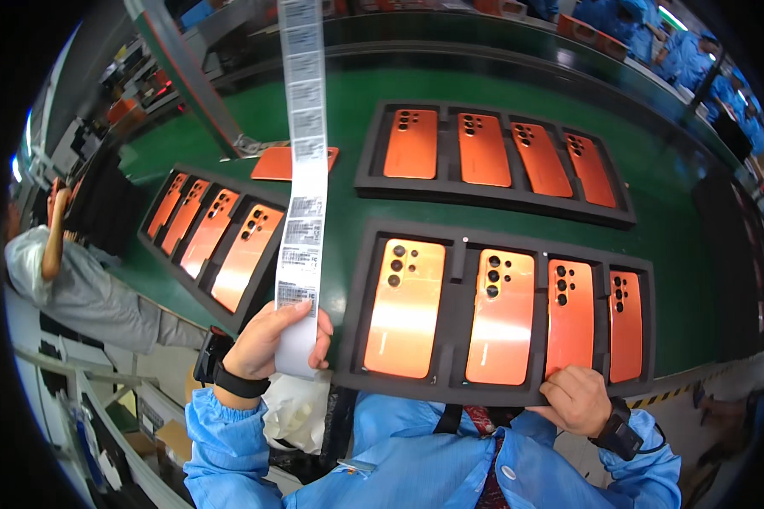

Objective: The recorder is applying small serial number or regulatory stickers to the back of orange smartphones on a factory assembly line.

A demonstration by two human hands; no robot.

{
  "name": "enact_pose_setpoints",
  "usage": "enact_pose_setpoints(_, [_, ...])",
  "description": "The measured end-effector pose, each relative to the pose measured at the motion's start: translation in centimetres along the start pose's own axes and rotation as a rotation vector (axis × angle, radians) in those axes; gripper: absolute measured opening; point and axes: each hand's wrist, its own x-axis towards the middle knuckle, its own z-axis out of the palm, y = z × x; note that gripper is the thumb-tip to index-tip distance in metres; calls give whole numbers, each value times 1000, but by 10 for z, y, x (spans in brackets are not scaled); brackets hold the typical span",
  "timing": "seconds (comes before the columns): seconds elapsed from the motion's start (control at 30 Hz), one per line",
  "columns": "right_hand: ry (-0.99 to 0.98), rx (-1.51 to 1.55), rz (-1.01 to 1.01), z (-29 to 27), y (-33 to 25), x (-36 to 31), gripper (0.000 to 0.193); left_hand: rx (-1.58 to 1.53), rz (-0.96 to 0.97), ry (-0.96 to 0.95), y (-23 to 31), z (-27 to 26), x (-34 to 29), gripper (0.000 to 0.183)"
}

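My left hand [284, 338] is closed on a long white strip of printed labels [307, 182], thumb on its front. The strip runs up past the top of the view, and its lower end curls below my fingers. My right hand [575, 399] is curled over the near edge of a black foam tray [457, 339], touching the lower end of an orange phone [570, 310]. Beside that phone in the same tray lie another phone [626, 327] on the right and two more to the left, including a large one [405, 310]. All lie back up, each in its own slot.
Farther back, a second foam tray [492, 193] holds several orange phones. A third tray [157, 242] with phones sits at the left. A loose orange phone [267, 163] lies partly behind the strip on the green bench [339, 110]. A metal post [191, 81] rises behind it. Another person's arm [55, 229] shows far left.
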Motion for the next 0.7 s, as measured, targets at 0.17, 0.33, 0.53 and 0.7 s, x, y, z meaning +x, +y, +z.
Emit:
enact_pose_setpoints(0.17, [-39,46,55,-1,13,6,27,-208,-66,-145,-11,19,6,29])
enact_pose_setpoints(0.33, [-129,82,29,-28,23,45,25,-389,-79,-135,-33,53,11,38])
enact_pose_setpoints(0.53, [279,272,-203,-10,-18,137,34,-391,-25,-193,-38,74,12,38])
enact_pose_setpoints(0.7, [323,418,-106,14,-48,164,38,-263,-77,-161,-43,77,1,33])
